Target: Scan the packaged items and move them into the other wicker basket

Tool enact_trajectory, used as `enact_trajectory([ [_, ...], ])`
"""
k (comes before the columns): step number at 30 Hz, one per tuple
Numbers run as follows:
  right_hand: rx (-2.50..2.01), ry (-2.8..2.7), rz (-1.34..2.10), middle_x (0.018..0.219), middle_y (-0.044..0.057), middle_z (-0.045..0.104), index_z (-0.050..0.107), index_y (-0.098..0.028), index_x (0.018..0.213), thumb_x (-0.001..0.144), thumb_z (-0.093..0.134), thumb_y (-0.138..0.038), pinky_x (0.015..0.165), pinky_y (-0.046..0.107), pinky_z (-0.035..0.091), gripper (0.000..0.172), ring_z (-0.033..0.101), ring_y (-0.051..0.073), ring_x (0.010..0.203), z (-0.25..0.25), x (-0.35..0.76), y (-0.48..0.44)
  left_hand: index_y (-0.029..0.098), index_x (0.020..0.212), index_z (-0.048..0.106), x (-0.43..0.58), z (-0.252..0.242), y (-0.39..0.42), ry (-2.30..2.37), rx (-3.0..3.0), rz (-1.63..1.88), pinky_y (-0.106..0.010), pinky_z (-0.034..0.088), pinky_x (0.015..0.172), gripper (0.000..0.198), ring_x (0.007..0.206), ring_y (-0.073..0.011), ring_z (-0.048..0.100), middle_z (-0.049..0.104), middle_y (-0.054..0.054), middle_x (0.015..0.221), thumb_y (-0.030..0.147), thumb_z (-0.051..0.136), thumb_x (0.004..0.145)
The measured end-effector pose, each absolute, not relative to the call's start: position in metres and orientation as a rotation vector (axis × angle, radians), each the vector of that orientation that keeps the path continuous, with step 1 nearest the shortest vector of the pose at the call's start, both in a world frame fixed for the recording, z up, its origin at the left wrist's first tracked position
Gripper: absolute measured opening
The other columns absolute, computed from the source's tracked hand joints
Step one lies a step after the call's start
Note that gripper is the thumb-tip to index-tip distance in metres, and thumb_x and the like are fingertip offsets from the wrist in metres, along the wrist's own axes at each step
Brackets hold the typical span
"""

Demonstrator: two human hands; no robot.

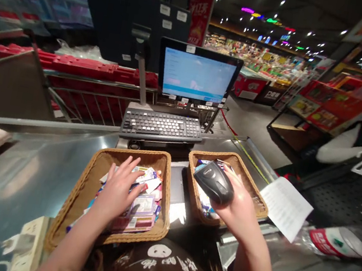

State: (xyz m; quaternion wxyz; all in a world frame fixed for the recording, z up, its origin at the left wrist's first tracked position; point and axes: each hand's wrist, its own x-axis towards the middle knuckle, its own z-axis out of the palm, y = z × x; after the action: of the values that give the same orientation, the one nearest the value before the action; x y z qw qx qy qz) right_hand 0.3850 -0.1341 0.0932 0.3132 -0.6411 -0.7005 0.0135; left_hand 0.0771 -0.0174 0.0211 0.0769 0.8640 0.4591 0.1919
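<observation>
My left hand (pixel 121 186) reaches into the left wicker basket (pixel 80 193), its fingers spread over a pile of small flat packets (pixel 144 205). Whether the fingertips touch the packets I cannot tell. My right hand (pixel 237 199) is wrapped round a black handheld barcode scanner (pixel 214 182), held above the right wicker basket (pixel 253 202). The scanner's head points to the left and away from me. More packets (pixel 204 203) lie in that basket, partly hidden beneath the scanner and hand.
Behind the baskets stand a keyboard (pixel 163 126) and a lit monitor (pixel 199 76). A power strip (pixel 30 240) with a plug sits at the lower left. To the right are a paper sheet (pixel 286 207) and a bottle with a red label (pixel 332 240). Metal counter (pixel 32 162) extends left.
</observation>
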Motion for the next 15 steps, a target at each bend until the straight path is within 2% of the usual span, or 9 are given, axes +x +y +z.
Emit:
enact_trajectory([
  [8, -1.825, -1.666, -0.014, 0.137, 0.014, 0.059, 0.053, -0.020, 0.132, 0.076, 0.062, -0.024, 0.119, 0.062, 0.025, 0.057, 0.043, 0.035, 0.140, 0.081, 0.443, -0.164, 0.026, 0.115, 0.068, 0.211, 0.034, 0.013, 0.657, 2.748, 0.386, -0.064, 0.015, 0.119, 0.027, 0.149, -0.0293, 0.025, 0.045, -0.006, 0.153, 0.030, 0.049, 0.096],
  [12, -1.868, -1.613, -0.031, 0.138, 0.015, 0.059, 0.051, -0.021, 0.134, 0.075, 0.066, -0.030, 0.116, 0.063, 0.028, 0.061, 0.047, 0.035, 0.138, 0.078, 0.465, -0.171, 0.024, 0.110, 0.071, 0.281, 0.016, 0.040, 0.485, 2.835, 0.226, -0.064, 0.015, 0.118, 0.024, 0.148, -0.0325, 0.027, 0.047, -0.010, 0.151, 0.024, 0.056, 0.091],
  [15, -1.876, -1.617, -0.034, 0.138, 0.017, 0.059, 0.053, -0.019, 0.132, 0.077, 0.066, -0.029, 0.115, 0.064, 0.030, 0.058, 0.046, 0.036, 0.138, 0.079, 0.479, -0.173, 0.025, 0.112, 0.071, 0.327, -0.003, 0.057, 0.332, 2.886, 0.115, -0.065, 0.011, 0.117, 0.028, 0.149, -0.0343, 0.025, 0.042, -0.011, 0.155, 0.020, 0.057, 0.089],
])
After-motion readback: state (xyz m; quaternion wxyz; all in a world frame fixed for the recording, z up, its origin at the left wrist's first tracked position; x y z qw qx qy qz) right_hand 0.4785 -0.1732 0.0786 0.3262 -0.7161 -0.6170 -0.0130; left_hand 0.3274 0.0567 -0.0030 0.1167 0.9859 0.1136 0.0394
